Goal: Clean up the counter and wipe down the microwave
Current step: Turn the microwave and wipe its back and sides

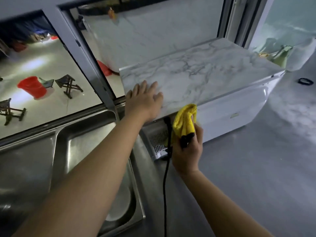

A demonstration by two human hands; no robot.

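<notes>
A white microwave (pixel 227 115) stands on the grey counter (pixel 256 168), turned so its vented back panel (pixel 158 139) faces me. A marble-patterned sheet (pixel 196 74) covers its top. My left hand (pixel 144 100) lies flat with straight fingers on the near left corner of that top. My right hand (pixel 187 151) grips a bunched yellow cloth (pixel 184 120) and presses it against the microwave's side, just under the top edge. A small black thing sticks out between the fingers of my right hand. The black power cord (pixel 165 177) hangs down from the back panel.
A steel sink (pixel 71 159) lies to the left, with a white plate (pixel 119 202) in its basin. A window behind it looks down on a red bucket (pixel 31 87) and stools. A black ring (pixel 304 81) rests on the counter at right. Crumpled plastic lies behind the microwave.
</notes>
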